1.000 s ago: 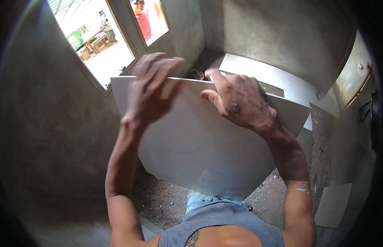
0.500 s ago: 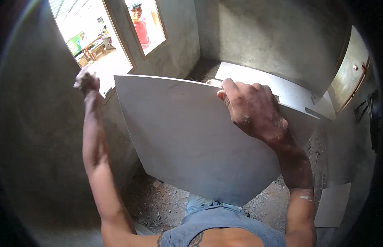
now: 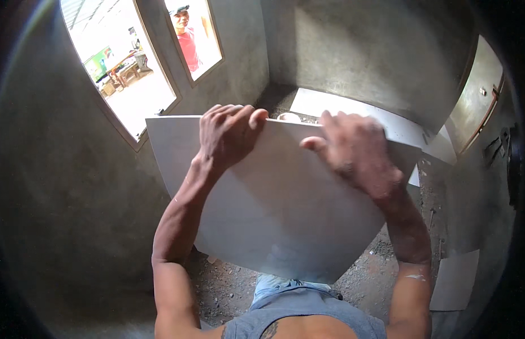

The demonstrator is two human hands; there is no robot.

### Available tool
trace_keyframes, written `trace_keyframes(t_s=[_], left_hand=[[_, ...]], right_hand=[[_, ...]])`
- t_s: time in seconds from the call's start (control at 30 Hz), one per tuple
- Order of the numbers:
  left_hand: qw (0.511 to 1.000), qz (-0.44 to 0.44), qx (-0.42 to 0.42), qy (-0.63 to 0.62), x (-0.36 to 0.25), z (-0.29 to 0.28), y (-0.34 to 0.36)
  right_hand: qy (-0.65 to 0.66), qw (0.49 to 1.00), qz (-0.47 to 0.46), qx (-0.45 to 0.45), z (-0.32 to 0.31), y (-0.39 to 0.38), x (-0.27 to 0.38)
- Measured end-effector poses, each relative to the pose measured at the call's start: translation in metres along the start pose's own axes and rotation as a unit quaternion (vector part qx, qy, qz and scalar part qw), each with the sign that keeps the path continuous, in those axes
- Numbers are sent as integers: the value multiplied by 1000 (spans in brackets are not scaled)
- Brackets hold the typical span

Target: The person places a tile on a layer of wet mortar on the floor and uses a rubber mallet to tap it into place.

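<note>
A large thin pale-grey board (image 3: 273, 203) stands upright in front of my body, its lower part close to my legs. My left hand (image 3: 225, 135) is closed over its top edge left of the middle, fingers on the far side and thumb along the edge. Further right, my right hand (image 3: 355, 150) grips the same edge, with its thumb on the near face and the fingers bent over the top, slightly blurred. The fingertips of both hands are hidden behind the board.
Another white board (image 3: 364, 110) lies by the far wall, with a round white object (image 3: 289, 117) near it. A smaller pale sheet (image 3: 455, 281) rests at the lower right. Rubble covers the floor (image 3: 228, 288). Beyond the window opening (image 3: 192, 39) stands a person in red (image 3: 187, 48). A door (image 3: 476, 101) is at right.
My left hand has come from the window at the left onto the board's top edge. The board's top has shifted slightly left. The right hand stays at the edge, its thumb now lower.
</note>
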State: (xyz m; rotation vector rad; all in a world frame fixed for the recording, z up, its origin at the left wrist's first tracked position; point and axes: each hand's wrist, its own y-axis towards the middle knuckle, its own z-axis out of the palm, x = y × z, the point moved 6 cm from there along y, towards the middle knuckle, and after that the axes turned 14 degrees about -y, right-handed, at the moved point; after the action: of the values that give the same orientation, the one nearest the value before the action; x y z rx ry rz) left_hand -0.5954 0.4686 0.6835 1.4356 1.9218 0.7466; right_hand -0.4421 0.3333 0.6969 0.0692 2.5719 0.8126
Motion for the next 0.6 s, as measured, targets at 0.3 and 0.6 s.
trace_keyframes(t_s=[0.3, 0.6], left_hand=[[984, -133, 24, 114, 63, -16, -26], [968, -189, 55, 158, 95, -40, -22]], right_hand=[[205, 893, 401, 17, 152, -250, -150], [711, 184, 553, 393, 282, -456, 193]])
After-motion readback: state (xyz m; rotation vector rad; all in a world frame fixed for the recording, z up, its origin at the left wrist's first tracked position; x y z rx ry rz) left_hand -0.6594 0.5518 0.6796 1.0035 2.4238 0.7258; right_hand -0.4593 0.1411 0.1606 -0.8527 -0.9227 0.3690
